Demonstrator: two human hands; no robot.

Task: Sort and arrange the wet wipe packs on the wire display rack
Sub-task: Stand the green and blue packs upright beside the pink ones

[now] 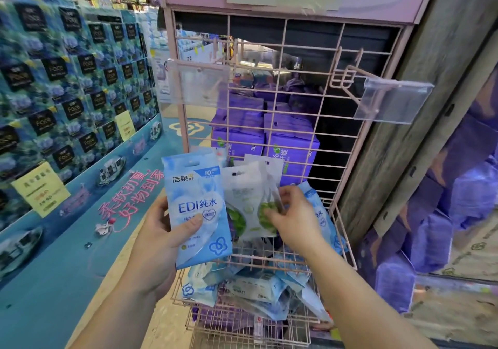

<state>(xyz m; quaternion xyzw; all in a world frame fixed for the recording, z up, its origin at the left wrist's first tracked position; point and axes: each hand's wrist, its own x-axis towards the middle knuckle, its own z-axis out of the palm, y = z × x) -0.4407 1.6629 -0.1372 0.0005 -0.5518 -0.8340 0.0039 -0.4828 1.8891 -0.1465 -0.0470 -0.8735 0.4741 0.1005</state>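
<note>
Left hand (159,230) grips a blue pack (198,208) upright, with the thumb pressed on its front, and just to the right of it the right hand (292,220) pinches a white and green pack (249,203) between the fingertips. Both packs are in front of the pink wire rack (296,122), above its basket (343,236), where more blue packs (258,288) lie in a loose heap below the hands. Higher than the hands, two clear label holders (392,100) hang on the hooks.

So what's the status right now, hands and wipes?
Left hand grips blue pack. Right hand pinches white-green packs. Loose packs heaped in pink wire rack. Nothing blocking.
</note>
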